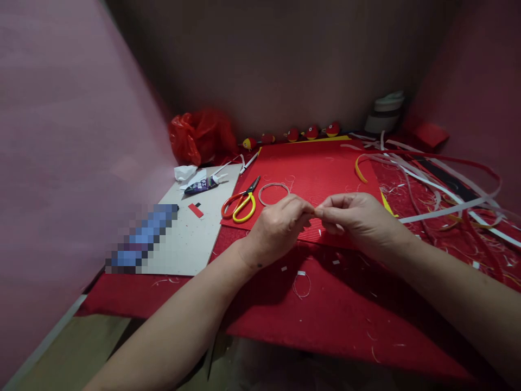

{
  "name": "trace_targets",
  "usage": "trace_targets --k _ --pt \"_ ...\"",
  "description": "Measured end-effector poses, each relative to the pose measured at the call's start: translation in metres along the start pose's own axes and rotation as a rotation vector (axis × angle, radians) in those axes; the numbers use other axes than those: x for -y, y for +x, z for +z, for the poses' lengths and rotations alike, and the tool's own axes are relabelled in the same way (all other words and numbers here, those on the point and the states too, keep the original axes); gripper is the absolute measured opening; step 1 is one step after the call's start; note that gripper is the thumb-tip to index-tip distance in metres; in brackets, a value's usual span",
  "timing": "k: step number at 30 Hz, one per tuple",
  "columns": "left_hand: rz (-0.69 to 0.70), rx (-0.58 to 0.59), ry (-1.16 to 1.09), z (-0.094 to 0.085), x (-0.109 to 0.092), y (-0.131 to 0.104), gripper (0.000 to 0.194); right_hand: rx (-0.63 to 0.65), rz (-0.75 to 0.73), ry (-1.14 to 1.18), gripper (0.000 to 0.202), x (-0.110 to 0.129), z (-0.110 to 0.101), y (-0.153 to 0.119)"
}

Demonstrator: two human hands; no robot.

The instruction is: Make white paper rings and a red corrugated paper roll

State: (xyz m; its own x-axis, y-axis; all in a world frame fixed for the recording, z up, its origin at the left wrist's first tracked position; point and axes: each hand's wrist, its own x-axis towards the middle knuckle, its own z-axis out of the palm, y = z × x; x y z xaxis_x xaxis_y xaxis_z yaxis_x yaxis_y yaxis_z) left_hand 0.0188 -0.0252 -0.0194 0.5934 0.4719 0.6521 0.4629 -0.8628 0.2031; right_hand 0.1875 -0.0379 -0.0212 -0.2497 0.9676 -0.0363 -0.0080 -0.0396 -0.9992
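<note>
My left hand [283,225] and my right hand [354,217] meet fingertip to fingertip above the front part of a red ribbed sheet [321,168]. Both are closed in a pinch, and whatever lies between the fingers is too small to make out. Just left of my left hand are scissors [244,203] with one red and one yellow handle, blades pointing away. A thin coiled loop of string [260,191] rests on the sheet behind that hand. Below my hands, a smaller thread loop [302,288] lies on the red cloth [350,320].
A grey board [183,244] at left carries a glue tube [201,185], crumpled tissue [185,172] and red scrap [196,210]. Behind are a red plastic bag [201,136] and several small red-and-yellow ornaments [311,132]. Loose strips [443,209] tangle at right. Pale walls flank both sides.
</note>
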Motion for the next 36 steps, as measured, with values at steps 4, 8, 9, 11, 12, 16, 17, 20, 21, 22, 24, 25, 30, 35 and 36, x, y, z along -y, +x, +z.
trace_targets --k 4,8,9,11,12,16,17,20,21,22,24,25,30,35,36 --pt "0.005 0.061 0.093 0.0024 0.0009 -0.0016 0.009 -0.048 0.011 -0.106 0.025 0.0009 0.0007 -0.0015" --pt "0.028 0.119 0.174 0.0050 0.0025 -0.0029 0.008 -0.079 0.003 -0.173 0.027 0.0012 0.0017 -0.0032" --pt "0.036 0.128 0.195 0.0051 0.0024 -0.0031 0.008 -0.077 0.001 -0.176 0.027 0.0010 0.0018 -0.0034" --pt "0.055 0.145 0.227 0.0044 0.0013 -0.0033 0.009 -0.063 0.001 -0.164 0.027 0.0006 0.0020 -0.0036" --pt "0.061 0.154 0.238 0.0037 0.0005 -0.0034 0.010 -0.058 0.003 -0.152 0.028 0.0005 0.0021 -0.0035" --pt "0.068 0.164 0.264 0.0008 -0.0019 -0.0041 0.013 -0.039 0.025 -0.074 0.026 0.0003 0.0027 -0.0024" --pt "0.073 0.160 0.260 0.0005 -0.0017 -0.0044 0.014 -0.030 0.036 -0.045 0.025 0.0002 0.0027 -0.0022" --pt "0.095 0.141 0.238 0.0013 0.0001 -0.0052 0.014 -0.004 0.061 0.002 0.023 -0.0004 0.0018 -0.0020" --pt "0.099 0.134 0.228 0.0019 0.0008 -0.0053 0.014 -0.004 0.067 -0.002 0.023 -0.0007 0.0013 -0.0020" --pt "0.098 0.126 0.215 0.0026 0.0014 -0.0053 0.014 -0.009 0.069 -0.013 0.022 -0.0012 0.0009 -0.0019" --pt "0.076 0.108 0.166 0.0038 0.0019 -0.0049 0.014 -0.030 0.061 -0.035 0.022 -0.0027 0.0005 -0.0012" --pt "0.052 0.096 0.125 0.0042 0.0018 -0.0045 0.014 -0.039 0.052 -0.034 0.021 -0.0037 0.0005 -0.0006" --pt "-0.168 0.029 -0.237 0.0038 0.0002 -0.0020 0.011 -0.025 -0.019 0.096 0.018 -0.0070 0.0015 0.0029" --pt "-0.386 0.001 -0.581 0.0023 -0.0038 0.0005 0.008 -0.004 -0.036 0.194 0.015 -0.0041 0.0022 0.0019" --pt "-0.436 -0.003 -0.653 0.0022 -0.0052 0.0012 0.009 -0.006 -0.035 0.212 0.014 -0.0034 0.0022 0.0015"
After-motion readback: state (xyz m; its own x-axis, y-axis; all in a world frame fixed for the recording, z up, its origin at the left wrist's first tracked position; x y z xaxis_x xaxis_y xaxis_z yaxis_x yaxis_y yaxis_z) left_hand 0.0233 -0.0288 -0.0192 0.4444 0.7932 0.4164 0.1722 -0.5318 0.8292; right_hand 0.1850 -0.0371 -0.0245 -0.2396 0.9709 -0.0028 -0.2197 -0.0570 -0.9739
